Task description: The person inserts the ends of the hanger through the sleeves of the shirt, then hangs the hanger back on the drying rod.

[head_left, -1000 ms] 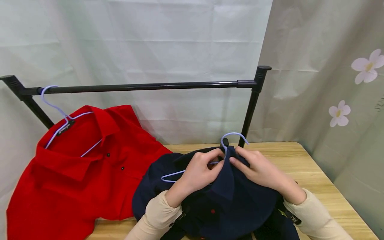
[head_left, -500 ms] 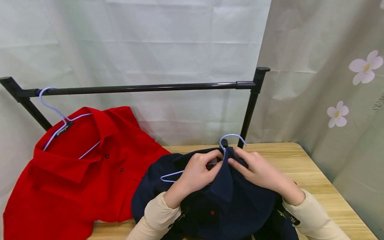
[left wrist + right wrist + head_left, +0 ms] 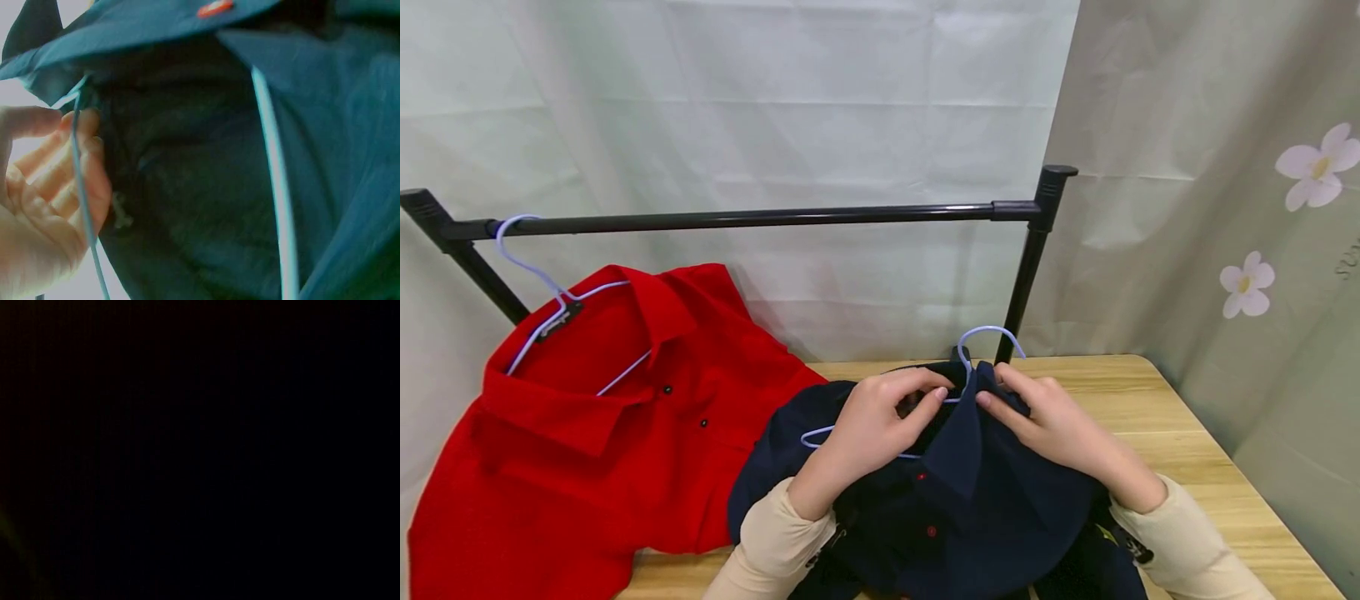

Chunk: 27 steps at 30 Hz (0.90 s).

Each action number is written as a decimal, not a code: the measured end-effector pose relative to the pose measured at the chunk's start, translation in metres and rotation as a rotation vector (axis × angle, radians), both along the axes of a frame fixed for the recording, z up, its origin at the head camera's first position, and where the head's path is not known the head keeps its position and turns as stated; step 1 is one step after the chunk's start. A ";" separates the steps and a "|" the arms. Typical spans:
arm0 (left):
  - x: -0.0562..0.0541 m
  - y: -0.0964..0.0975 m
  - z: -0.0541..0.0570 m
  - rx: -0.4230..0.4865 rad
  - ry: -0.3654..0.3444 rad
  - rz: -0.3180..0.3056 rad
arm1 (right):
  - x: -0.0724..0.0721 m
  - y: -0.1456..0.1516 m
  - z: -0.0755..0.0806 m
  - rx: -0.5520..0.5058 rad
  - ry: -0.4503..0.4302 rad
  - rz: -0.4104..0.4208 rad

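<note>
A navy shirt [image 3: 1022, 517] with a pointed collar and red buttons lies on the table in the head view. Inside it is a light purple hanger [image 3: 988, 328], whose hook sticks up from the neck. My right hand [image 3: 1052, 421] pinches the right side of the collar beside the hook. Over the neck opening, my left hand [image 3: 880, 417] has its thumb and forefinger close together, just left of the hanger's neck. The left wrist view shows that hand's fingers loosely bent, with a hanger bar [image 3: 81, 181] crossing before them. The right wrist view is almost black.
A red shirt [image 3: 647, 417] hangs on a second hanger [image 3: 538, 271] at the left end of a black rail [image 3: 760, 218]. The rail's right post [image 3: 1037, 250] stands behind the navy shirt. The wooden table [image 3: 1195, 450] extends right; a pale curtain [image 3: 820, 100] closes the back.
My left hand has let go near the hanger's neck and moved slightly left, uncovering more of the neck opening and a red button. The hook has risen slightly. My right hand keeps its grip.
</note>
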State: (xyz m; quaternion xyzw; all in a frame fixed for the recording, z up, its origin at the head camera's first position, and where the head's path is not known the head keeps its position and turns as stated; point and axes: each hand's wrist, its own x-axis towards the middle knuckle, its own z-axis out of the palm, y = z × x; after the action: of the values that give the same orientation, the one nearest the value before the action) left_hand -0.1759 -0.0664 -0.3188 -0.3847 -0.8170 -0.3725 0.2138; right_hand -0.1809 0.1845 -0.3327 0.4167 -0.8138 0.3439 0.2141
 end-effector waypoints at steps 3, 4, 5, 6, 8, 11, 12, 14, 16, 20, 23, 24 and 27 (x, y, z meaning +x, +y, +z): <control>0.000 -0.007 0.006 0.031 0.050 0.017 | 0.000 0.001 -0.001 -0.013 0.016 -0.010; 0.000 -0.010 0.008 0.041 0.065 0.020 | 0.000 0.002 -0.001 -0.016 0.019 -0.012; 0.000 -0.012 0.010 0.050 0.077 0.024 | 0.000 0.002 -0.001 -0.017 0.021 -0.014; 0.000 -0.015 0.012 0.059 0.089 0.030 | 0.000 0.003 -0.001 -0.018 0.019 -0.014; 0.000 -0.020 0.017 0.077 0.100 0.034 | 0.000 0.003 -0.001 -0.020 0.018 -0.010; -0.001 -0.026 0.022 0.098 0.098 0.035 | 0.000 0.004 -0.001 -0.028 0.024 -0.003; -0.002 -0.027 0.023 0.103 0.097 0.036 | 0.000 0.004 0.000 -0.031 0.027 0.001; -0.004 -0.030 0.025 0.106 0.092 0.046 | -0.001 0.004 0.001 -0.033 0.032 0.003; -0.006 -0.032 0.024 0.103 0.078 0.058 | 0.000 0.004 0.002 -0.031 0.025 0.004; -0.009 -0.033 0.018 0.056 0.011 0.078 | 0.000 0.004 0.004 -0.022 0.005 -0.003; -0.012 -0.032 0.014 -0.013 -0.036 0.107 | 0.001 0.004 0.003 -0.016 0.006 -0.013; -0.012 -0.032 0.012 -0.036 -0.048 0.121 | 0.001 0.004 0.003 -0.013 0.008 -0.014; -0.014 -0.031 0.007 -0.097 -0.083 0.155 | 0.003 0.004 0.003 -0.007 0.014 -0.010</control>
State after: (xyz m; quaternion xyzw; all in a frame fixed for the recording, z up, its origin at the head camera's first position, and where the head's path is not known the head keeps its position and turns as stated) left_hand -0.1900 -0.0979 -0.3118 -0.3147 -0.8694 -0.3306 0.1893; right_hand -0.1781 0.1888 -0.3297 0.4142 -0.8131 0.3430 0.2228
